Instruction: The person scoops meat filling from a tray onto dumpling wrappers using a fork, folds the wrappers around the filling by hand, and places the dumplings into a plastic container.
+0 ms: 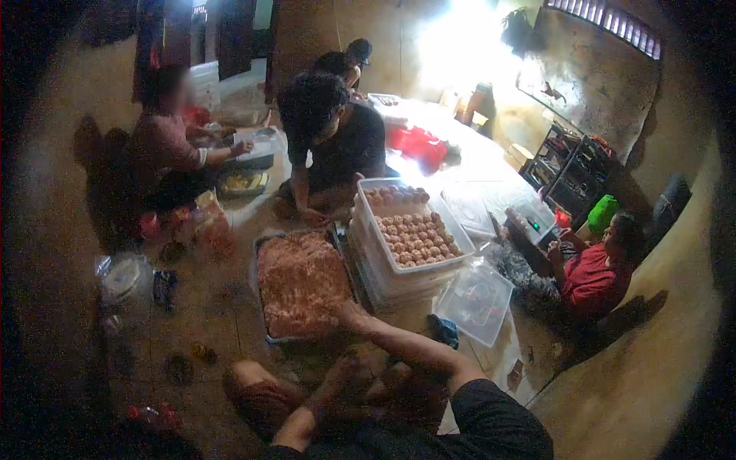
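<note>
A rectangular tray (357,290) filled with reddish-brown crumbly mixture (297,276) lies on the floor in front of my crossed legs. My right hand (350,315) reaches to the mixture's near right corner; its fingers are hidden against the brown mass. Lower down, above my lap, my left hand (346,374) is held near the tray's front edge. Its fingers look curled in, but the dimness hides what is in them. Right of the tray stands a stack of clear plastic boxes (383,268). The top one holds rows of round brown balls (418,236).
A person in black (337,138) leans over the tray's far side. Others sit at the left (165,146) and right (594,268). A clear lid (475,303) lies right of the stack. Clear plastic bags (123,280) are on the left, and a black rack (563,165) stands by the wall.
</note>
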{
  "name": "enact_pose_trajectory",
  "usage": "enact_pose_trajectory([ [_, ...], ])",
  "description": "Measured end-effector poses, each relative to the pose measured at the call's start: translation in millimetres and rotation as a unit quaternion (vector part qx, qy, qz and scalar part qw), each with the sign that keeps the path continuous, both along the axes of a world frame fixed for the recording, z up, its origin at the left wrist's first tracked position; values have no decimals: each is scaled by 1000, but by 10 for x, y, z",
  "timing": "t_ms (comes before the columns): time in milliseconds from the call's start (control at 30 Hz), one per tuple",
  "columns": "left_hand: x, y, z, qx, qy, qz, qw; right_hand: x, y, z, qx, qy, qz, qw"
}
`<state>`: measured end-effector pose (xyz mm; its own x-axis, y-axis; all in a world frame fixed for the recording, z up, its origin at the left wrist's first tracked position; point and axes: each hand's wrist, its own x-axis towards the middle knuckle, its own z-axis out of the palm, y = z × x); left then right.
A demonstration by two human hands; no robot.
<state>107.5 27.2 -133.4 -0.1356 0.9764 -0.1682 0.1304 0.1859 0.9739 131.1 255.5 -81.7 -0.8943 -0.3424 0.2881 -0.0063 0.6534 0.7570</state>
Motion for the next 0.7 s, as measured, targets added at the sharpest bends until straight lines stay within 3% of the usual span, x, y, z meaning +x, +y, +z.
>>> enact_pose_trajectory([
  [33,27,14,-12,-3,-11,5,1000,66,-86,106,75,27,36,996],
  [67,48,3,-30,-3,-27,15,1000,120,-115,234,-230,45,121,965],
  [133,14,28,-30,2,-50,33,998,63,-24,274,-493,-61,22,868],
  [200,11,-4,-80,10,-132,64,989,57,225,-57,-547,-3,49,836],
  [233,5,-21,-122,8,-250,79,965,56,345,-221,-572,26,65,817],
  [300,-21,-25,-171,10,-414,114,903,111,-263,1603,-482,-188,-290,805],
  [333,-72,90,-26,27,-162,93,982,104,-280,1824,-480,-159,-301,809],
  [400,-111,94,331,40,100,67,992,41,-203,2035,-477,-137,-310,811],
  [467,-56,-98,768,87,66,168,980,-20,-53,1953,-452,-91,-327,825],
  [500,-63,-123,685,88,62,171,979,-45,17,1905,-450,-95,-327,826],
  [567,-38,-169,222,4,-5,175,985,-145,163,1812,-394,-22,-205,896],
  [600,-6,-172,-24,-24,-27,176,984,-228,188,1759,-394,-26,-206,895],
  [667,91,-111,-492,168,217,239,931,-484,252,1693,-305,43,-259,915],
  [700,104,-113,-382,171,215,242,930,-579,318,1662,-301,42,-257,917],
])
